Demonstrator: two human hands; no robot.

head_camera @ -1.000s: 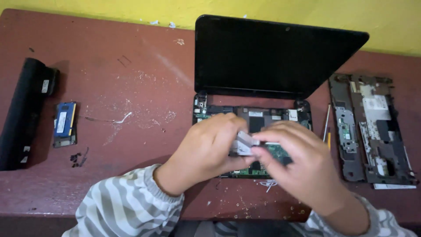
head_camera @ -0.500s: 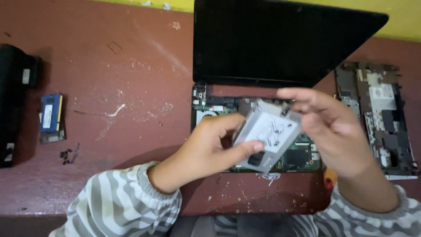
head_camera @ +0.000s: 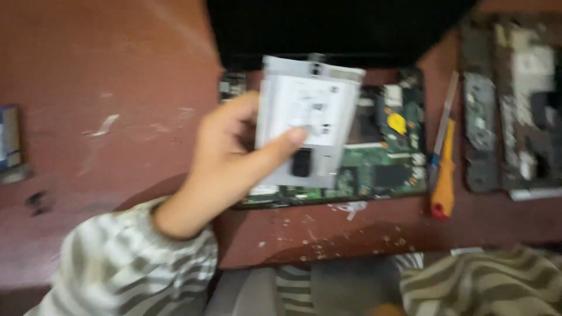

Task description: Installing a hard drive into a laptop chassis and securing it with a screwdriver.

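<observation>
Holding the silver drive (head_camera: 307, 126) by its edges seemed the safest way, fingers off the label and connector. Only the head view here: the left hand (head_camera: 231, 155) was raised mid-frame, thumb across the face, grip closed on the drive above the open laptop board (head_camera: 386, 167). Right hand wasn't visible, just a striped sleeve (head_camera: 480, 281) lower right. An orange screwdriver (head_camera: 443, 175) lay on the desk (head_camera: 105, 76).

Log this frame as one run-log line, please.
left hand: grips hard drive, raised above open laptop's circuit board | right hand: only sleeve visible | screwdriver: on table, right of laptop
</observation>
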